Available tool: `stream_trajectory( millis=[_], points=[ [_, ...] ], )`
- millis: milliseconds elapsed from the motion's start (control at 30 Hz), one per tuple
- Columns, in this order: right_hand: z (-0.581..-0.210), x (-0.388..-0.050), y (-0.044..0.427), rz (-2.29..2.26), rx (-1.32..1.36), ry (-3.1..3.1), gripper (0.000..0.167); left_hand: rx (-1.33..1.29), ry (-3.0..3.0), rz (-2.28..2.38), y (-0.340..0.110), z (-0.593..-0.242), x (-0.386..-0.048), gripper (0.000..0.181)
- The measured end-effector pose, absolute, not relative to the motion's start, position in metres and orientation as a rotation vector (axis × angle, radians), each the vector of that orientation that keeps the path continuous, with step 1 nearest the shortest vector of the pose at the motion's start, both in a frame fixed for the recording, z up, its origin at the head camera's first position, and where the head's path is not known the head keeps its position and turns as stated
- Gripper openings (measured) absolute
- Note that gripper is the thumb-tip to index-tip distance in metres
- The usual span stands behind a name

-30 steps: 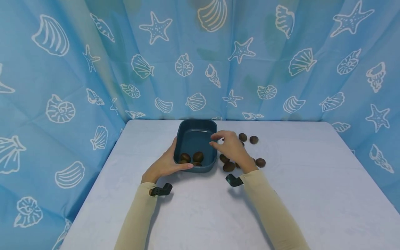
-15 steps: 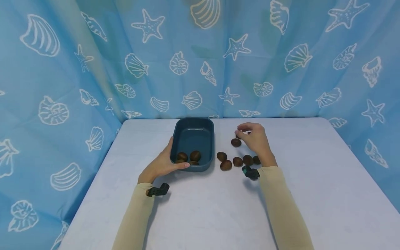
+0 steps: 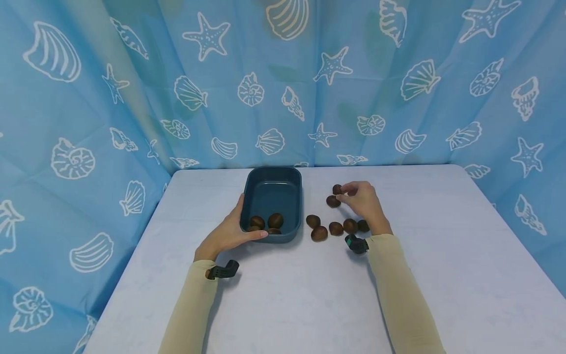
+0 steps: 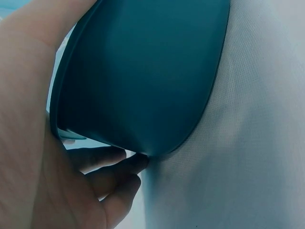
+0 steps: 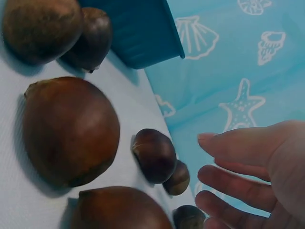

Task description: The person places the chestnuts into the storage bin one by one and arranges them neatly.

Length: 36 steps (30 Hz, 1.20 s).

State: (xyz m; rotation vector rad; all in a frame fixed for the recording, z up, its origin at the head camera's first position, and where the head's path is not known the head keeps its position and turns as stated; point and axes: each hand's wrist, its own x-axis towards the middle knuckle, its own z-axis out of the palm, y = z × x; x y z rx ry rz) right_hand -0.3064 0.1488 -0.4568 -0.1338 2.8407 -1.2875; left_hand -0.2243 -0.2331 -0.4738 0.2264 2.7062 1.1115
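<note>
My left hand (image 3: pixel 227 233) grips the near left corner of a deep blue-green rectangular dish (image 3: pixel 297 196). The thumb lies along its front rim, and the fingers are round its left side, as the left wrist view shows against the dish wall (image 4: pixel 143 71). Several brown chestnuts (image 3: pixel 275 220) lie at the near end inside. My right hand (image 3: pixel 363 200) is at the far loose chestnuts, its fingertips beside one chestnut (image 3: pixel 337 190) and close to another (image 3: pixel 333 201). In the right wrist view its thumb and fingers (image 5: pixel 238 188) are apart, with a chestnut (image 5: pixel 189 217) near the fingertips.
More loose chestnuts (image 3: pixel 336 228) lie in a loose row right of the dish, some under the right wrist. A white cloth covers the table (image 3: pixel 283 295). Behind and to the left hangs a blue curtain (image 3: pixel 265 98) with shell prints.
My right hand has gone from beside the dish's right rim over to the far chestnuts, then dipped slightly. The left hand keeps its hold on the dish. The head view has shifted slightly.
</note>
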Motion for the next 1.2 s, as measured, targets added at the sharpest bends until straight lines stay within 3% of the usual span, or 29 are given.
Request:
stream_trajectory(
  millis=[1200],
  points=[
    [-0.476, -0.311, 0.132, -1.138, -0.118, 2.796, 0.042, 0.243, 2.72, 1.133, -0.233, -0.475, -0.226, 0.133]
  ],
)
